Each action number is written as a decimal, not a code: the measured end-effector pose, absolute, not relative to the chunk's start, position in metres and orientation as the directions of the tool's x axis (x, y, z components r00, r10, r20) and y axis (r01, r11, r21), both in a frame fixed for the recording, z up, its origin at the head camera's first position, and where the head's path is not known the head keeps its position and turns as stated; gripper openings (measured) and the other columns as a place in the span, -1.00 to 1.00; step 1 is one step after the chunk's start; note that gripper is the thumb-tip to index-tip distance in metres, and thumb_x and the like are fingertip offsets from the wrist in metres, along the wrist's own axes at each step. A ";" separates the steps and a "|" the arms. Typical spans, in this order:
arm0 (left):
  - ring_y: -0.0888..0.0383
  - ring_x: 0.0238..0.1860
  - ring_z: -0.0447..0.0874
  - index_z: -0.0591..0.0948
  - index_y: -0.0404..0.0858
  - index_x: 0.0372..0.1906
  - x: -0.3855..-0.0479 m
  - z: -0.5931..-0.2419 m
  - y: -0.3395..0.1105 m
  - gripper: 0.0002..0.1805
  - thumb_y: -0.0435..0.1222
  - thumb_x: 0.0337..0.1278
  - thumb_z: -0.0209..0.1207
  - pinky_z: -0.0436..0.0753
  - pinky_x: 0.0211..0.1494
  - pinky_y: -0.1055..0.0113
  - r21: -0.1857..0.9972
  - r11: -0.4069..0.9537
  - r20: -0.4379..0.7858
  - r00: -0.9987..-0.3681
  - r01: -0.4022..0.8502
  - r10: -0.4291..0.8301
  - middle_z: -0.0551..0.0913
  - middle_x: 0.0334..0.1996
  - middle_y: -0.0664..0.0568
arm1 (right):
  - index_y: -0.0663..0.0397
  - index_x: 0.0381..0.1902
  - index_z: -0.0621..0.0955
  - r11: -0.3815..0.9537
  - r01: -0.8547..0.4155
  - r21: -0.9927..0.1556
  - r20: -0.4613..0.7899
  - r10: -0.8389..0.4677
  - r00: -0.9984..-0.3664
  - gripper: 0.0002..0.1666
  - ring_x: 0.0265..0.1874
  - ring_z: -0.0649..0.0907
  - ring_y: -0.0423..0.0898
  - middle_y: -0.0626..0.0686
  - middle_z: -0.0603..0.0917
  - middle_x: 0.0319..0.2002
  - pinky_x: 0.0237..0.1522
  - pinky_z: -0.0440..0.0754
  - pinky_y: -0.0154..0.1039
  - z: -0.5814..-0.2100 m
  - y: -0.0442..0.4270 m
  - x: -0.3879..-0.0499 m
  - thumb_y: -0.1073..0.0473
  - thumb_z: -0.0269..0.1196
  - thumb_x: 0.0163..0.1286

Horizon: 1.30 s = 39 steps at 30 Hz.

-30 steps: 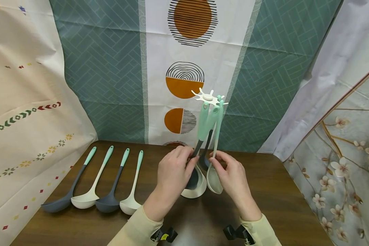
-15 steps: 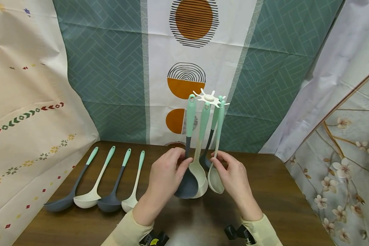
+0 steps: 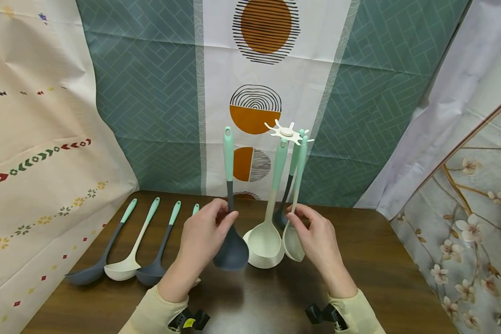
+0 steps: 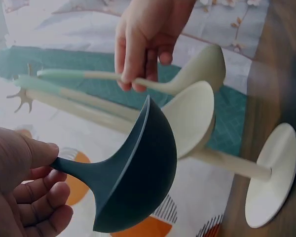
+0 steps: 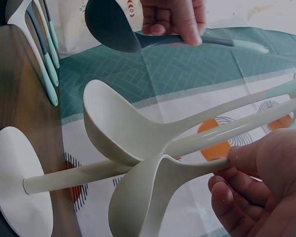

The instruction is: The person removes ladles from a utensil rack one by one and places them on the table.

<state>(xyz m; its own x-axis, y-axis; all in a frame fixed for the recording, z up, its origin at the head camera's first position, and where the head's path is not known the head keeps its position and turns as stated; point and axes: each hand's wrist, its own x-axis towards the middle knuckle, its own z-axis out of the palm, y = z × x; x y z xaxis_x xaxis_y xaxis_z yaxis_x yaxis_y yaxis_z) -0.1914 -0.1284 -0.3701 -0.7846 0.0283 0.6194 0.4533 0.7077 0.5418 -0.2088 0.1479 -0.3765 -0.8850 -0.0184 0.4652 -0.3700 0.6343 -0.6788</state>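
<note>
My left hand (image 3: 200, 239) pinches the neck of a dark grey ladle (image 3: 232, 253) with a mint handle, held upright and apart from the white utensil rack (image 3: 286, 133). At the rack, my right hand (image 3: 315, 232) pinches the neck of a cream ladle (image 5: 133, 200), whose handle top meets one of the rack's arms. Between the hands, another cream ladle (image 3: 266, 239) hangs at the front of the rack. Behind it shows a second dark ladle (image 3: 280, 217), partly hidden. The rack's round white base (image 4: 274, 177) stands on the table.
Left of the hands lie a dark ladle (image 3: 87, 274), a cream ladle (image 3: 123, 269) and a second dark one (image 3: 151, 271), side by side on the wooden table (image 3: 371, 273). My left hand mostly hides another there. Patterned cloths (image 3: 146, 93) hang behind and at the sides.
My left hand has moved left with the dark ladle, bringing it away from the rack and uncovering the hanging cream ladle. The right hand stays nearly still on its ladle.
</note>
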 end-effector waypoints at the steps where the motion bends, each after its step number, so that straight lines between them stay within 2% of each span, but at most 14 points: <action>1: 0.18 -0.41 0.52 0.70 -0.16 -0.16 -0.193 -0.372 -0.131 -0.81 -0.24 0.36 0.53 0.53 -0.35 0.20 0.547 0.710 0.609 -0.793 0.444 0.027 0.66 -0.40 0.12 | -0.13 0.03 0.82 0.634 -0.367 -0.681 0.462 -0.017 -0.887 -0.86 -0.24 0.72 -0.11 -0.11 0.84 -0.14 -0.27 0.62 -0.16 -0.377 0.148 -0.209 0.11 0.45 0.58; 8: 0.17 -0.47 0.51 0.71 -0.15 -0.13 -0.206 -0.384 -0.147 -0.85 -0.19 0.47 0.45 0.50 -0.37 0.17 0.592 0.726 0.495 -0.869 0.349 0.014 0.67 -0.43 0.13 | -0.16 0.03 0.82 0.636 -0.368 -0.678 0.460 -0.024 -0.888 -0.87 -0.18 0.75 -0.16 -0.15 0.85 -0.13 -0.23 0.63 -0.12 -0.378 0.148 -0.211 0.06 0.43 0.60; 17: 0.13 -0.58 0.45 0.68 -0.13 -0.19 -0.222 -0.401 -0.157 -0.80 -0.12 0.53 0.39 0.39 -0.46 0.18 0.605 0.766 0.330 -0.944 0.218 0.008 0.55 -0.56 0.14 | -0.16 0.03 0.82 0.635 -0.378 -0.674 0.467 -0.030 -0.884 -0.87 -0.18 0.74 -0.15 -0.14 0.84 -0.13 -0.21 0.64 -0.11 -0.379 0.148 -0.211 0.07 0.43 0.60; 25: 0.14 -0.60 0.42 0.64 -0.11 -0.30 -0.230 -0.415 -0.161 -0.74 -0.10 0.51 0.40 0.33 -0.50 0.22 0.562 0.808 0.249 -0.968 0.177 0.039 0.49 -0.62 0.15 | -0.10 0.05 0.82 0.635 -0.374 -0.676 0.466 -0.025 -0.885 -0.84 -0.22 0.72 -0.14 -0.12 0.83 -0.15 -0.25 0.61 -0.13 -0.379 0.148 -0.212 0.07 0.43 0.60; 32: 0.15 -0.57 0.46 0.64 -0.11 -0.35 -0.235 -0.426 -0.162 -0.73 -0.13 0.45 0.45 0.39 -0.49 0.24 0.533 0.831 0.196 -0.979 0.156 0.058 0.55 -0.57 0.17 | -0.08 0.05 0.82 0.631 -0.373 -0.681 0.462 -0.025 -0.887 -0.83 -0.25 0.70 -0.13 -0.12 0.83 -0.16 -0.27 0.59 -0.15 -0.379 0.147 -0.211 0.08 0.43 0.61; 39: 0.14 -0.57 0.42 0.59 -0.10 -0.47 -0.239 -0.435 -0.163 -0.64 -0.14 0.43 0.47 0.35 -0.48 0.24 0.513 0.847 0.135 -0.988 0.135 0.075 0.49 -0.59 0.14 | -0.15 0.03 0.82 0.628 -0.376 -0.681 0.468 -0.021 -0.883 -0.86 -0.21 0.73 -0.16 -0.15 0.84 -0.14 -0.24 0.60 -0.16 -0.379 0.147 -0.211 0.06 0.42 0.61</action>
